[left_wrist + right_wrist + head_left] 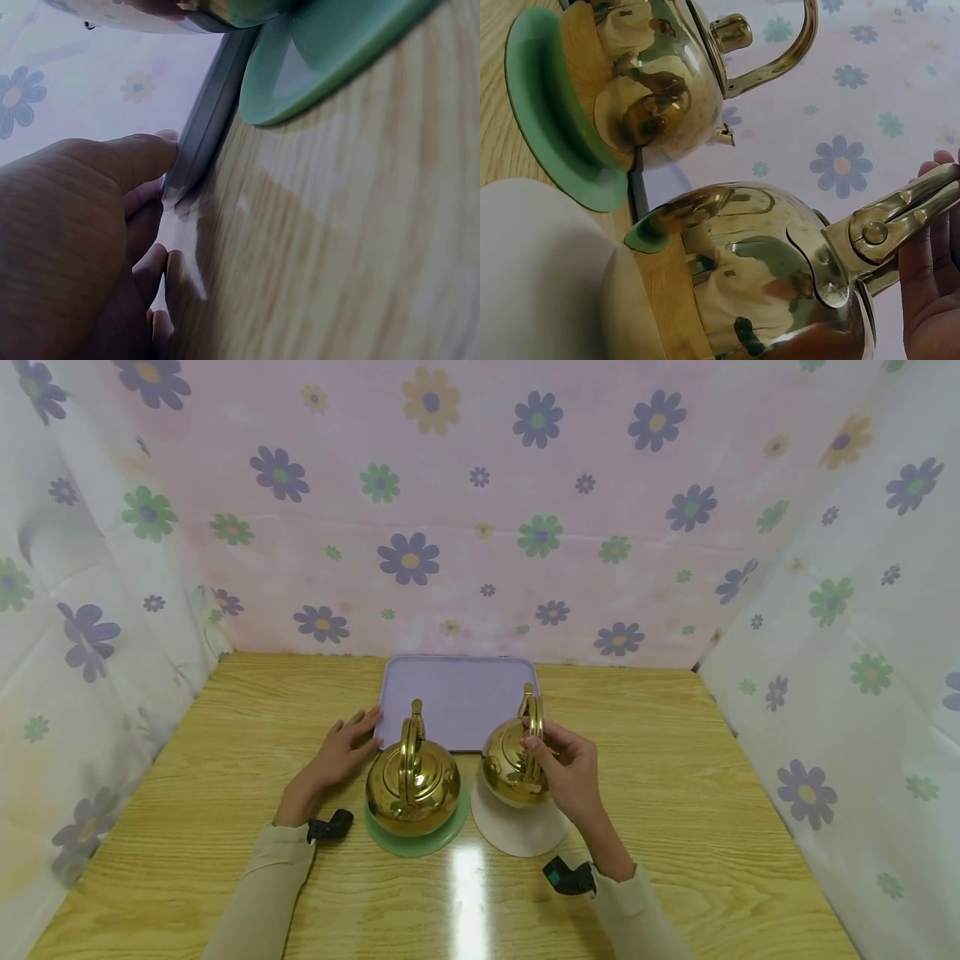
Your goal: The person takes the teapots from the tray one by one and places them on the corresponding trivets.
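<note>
My right hand holds the raised handle of a shiny gold kettle, its thumb and fingers around the handle's side. In the right wrist view this kettle is over the white round mat, near that mat's far side in the head view. My left hand lies with fingers extended at the left edge of a lilac tray. The left wrist view has its thumb against the tray's rim. A second gold kettle sits on a green round mat, just right of my left hand.
The wooden table runs back to a flowered curtain, with more flowered cloth at both sides. Both kettle spouts point toward the tray, which lies behind the kettles. Dark wrist cameras sit at both cuffs.
</note>
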The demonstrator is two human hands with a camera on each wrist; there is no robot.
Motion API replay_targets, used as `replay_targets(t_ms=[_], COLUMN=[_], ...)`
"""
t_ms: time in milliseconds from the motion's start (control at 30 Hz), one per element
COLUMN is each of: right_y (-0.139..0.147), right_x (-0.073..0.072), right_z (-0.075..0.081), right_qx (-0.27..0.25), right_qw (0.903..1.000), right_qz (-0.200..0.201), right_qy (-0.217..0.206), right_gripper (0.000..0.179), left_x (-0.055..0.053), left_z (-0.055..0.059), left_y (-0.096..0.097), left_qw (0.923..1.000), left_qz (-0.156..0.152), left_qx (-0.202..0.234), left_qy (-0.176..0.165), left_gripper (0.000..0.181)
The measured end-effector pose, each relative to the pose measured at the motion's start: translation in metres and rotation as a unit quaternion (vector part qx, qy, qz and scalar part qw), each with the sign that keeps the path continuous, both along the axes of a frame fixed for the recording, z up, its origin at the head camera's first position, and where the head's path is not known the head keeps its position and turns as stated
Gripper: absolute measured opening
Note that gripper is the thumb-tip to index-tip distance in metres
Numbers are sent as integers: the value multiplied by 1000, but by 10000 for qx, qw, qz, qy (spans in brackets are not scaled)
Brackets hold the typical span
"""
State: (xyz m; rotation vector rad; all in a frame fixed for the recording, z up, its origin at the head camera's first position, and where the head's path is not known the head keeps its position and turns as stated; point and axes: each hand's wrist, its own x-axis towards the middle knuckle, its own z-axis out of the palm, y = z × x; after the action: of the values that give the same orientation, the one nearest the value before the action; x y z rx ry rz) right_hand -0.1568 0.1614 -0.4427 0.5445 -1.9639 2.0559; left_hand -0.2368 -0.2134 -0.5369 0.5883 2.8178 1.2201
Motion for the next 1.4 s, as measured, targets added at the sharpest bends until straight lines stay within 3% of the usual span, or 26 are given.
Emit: replay_targets(t_ms=[500, 833, 1400], right_y=[2, 4, 6], right_x=[6, 10, 19], right_z=[2, 0, -5], right_qx=[-84, -53, -106], right_qw=[9998, 9998, 9997], right_qz=[118, 176, 227], right_qy=[-109, -27, -41], right_gripper=[27, 28, 28], left_x=[-1, -3, -4], left_z=[1, 2, 2], left_y=[2, 2, 2], left_qw=[9999, 9998, 9998], left_qz=[18, 102, 83], left_qx=[61, 36, 40], left_qy=[134, -157, -163], left_gripper=[57, 58, 57])
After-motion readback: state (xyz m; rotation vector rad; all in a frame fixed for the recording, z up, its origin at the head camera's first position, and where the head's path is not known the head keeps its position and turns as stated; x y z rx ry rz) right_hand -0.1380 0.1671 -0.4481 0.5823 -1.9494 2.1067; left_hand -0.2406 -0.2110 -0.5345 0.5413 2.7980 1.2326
